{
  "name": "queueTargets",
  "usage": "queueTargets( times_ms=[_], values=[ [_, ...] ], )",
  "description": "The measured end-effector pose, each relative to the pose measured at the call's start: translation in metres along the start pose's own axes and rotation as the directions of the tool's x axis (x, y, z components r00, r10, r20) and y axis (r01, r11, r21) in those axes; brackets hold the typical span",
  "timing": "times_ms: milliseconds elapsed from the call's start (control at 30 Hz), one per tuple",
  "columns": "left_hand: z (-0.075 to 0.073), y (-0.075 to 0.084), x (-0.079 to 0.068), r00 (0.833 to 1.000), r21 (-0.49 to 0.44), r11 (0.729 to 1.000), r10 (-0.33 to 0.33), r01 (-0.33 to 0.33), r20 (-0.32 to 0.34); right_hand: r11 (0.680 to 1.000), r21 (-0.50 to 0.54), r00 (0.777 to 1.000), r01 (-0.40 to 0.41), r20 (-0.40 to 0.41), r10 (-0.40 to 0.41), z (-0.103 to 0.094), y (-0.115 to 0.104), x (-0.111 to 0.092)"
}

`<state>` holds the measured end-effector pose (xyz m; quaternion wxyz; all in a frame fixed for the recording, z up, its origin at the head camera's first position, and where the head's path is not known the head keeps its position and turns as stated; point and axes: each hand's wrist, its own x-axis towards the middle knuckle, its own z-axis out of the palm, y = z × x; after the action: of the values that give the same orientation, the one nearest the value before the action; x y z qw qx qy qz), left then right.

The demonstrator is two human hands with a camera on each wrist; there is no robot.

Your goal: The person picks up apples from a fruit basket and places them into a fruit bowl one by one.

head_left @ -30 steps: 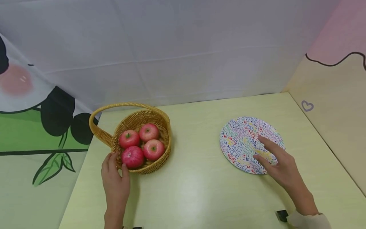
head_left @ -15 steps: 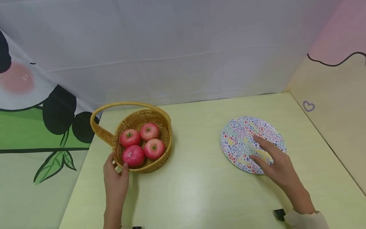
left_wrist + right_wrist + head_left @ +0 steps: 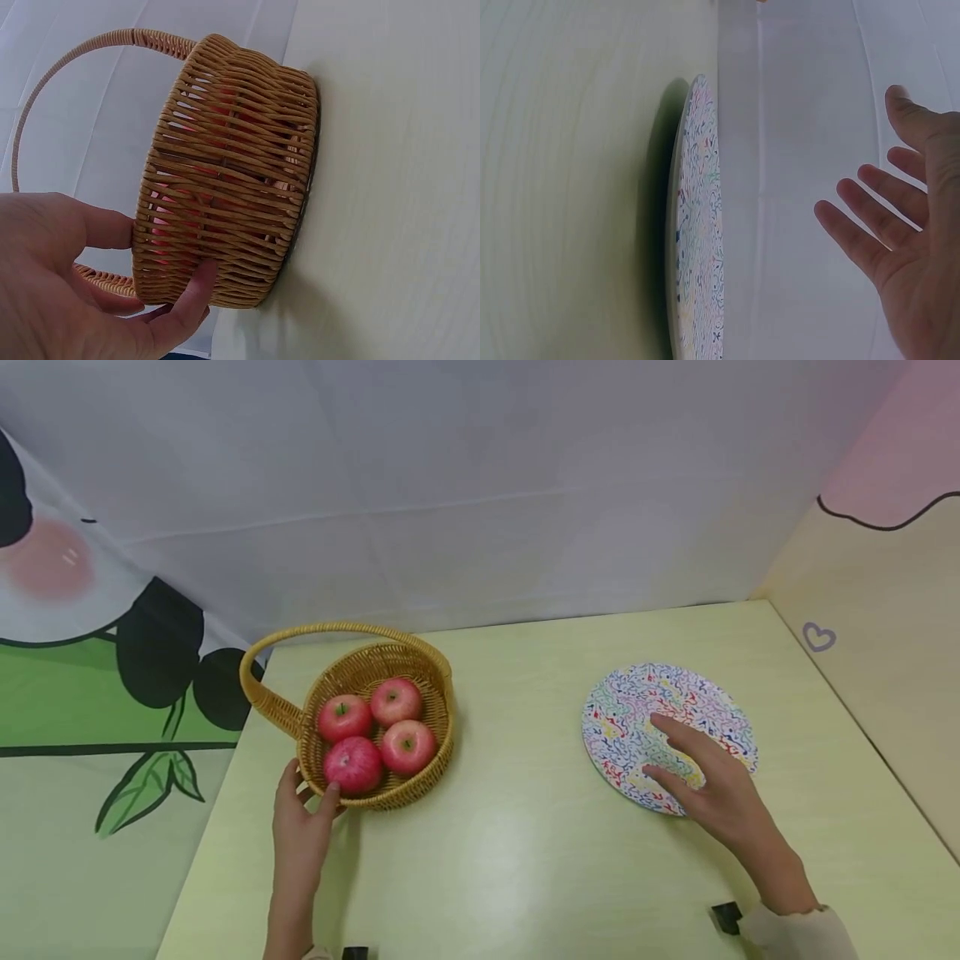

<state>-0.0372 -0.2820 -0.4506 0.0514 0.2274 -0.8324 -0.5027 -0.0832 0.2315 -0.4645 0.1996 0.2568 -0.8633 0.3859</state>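
Observation:
At left in the head view stands a woven wicker basket (image 3: 420,783) with a tall arched handle. Inside lie several red apples (image 3: 408,747); in the left wrist view they show only through gaps in the weave. My left hand (image 3: 300,835) holds the basket's near left side, thumb at the rim and fingers around the outer wall (image 3: 225,180). On the right lies a round disc (image 3: 622,710) covered in colourful squiggles. My right hand (image 3: 720,793) hovers over its near right part, fingers spread and holding nothing. The right wrist view shows that hand (image 3: 915,232) above the disc (image 3: 697,247).
The pale table (image 3: 510,843) runs between the basket and the disc. Behind it hangs a grey-white cloth (image 3: 480,510), and a printed panel (image 3: 885,652) borders the right side. A small black piece (image 3: 726,917) sits by the right sleeve (image 3: 795,931).
My left fingers have slid from over the basket's rim down its outer side, with the thumb staying at the rim. My right hand has drifted slightly left over the disc.

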Motion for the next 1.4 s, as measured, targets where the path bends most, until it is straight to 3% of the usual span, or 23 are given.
queueTargets(
  times_ms=[200, 433, 700, 867, 1100, 1400],
  values=[
    [-0.001, 0.001, 0.001, 0.998, -0.078, 0.995, -0.052, 0.054, 0.022, 0.999, 0.038, 0.999, 0.0, 0.05, -0.002, 0.002, -0.004, 0.008],
    [-0.002, -0.001, 0.002, 0.994, -0.168, 0.979, -0.11, 0.113, 0.028, 0.992, 0.076, 0.992, 0.102, 0.067, -0.107, 0.007, -0.007, 0.014],
    [-0.007, -0.005, 0.005, 0.989, -0.232, 0.962, -0.134, 0.144, 0.059, 0.998, 0.043, 0.987, 0.041, 0.156, -0.047, 0.008, -0.018, 0.021],
    [-0.01, -0.007, 0.005, 0.986, -0.275, 0.947, -0.152, 0.166, 0.07, 0.995, 0.069, 0.987, 0.069, 0.138, -0.078, 0.011, -0.024, 0.028],
    [-0.01, -0.009, 0.006, 0.98, -0.3, 0.933, -0.191, 0.201, 0.061, 0.977, 0.131, 0.979, 0.169, 0.092, -0.182, 0.023, -0.031, 0.038],
    [-0.009, -0.007, 0.005, 0.98, -0.297, 0.934, -0.191, 0.2, 0.058, 0.972, 0.159, 0.972, 0.174, 0.129, -0.195, 0.037, -0.039, 0.046]
  ],
)
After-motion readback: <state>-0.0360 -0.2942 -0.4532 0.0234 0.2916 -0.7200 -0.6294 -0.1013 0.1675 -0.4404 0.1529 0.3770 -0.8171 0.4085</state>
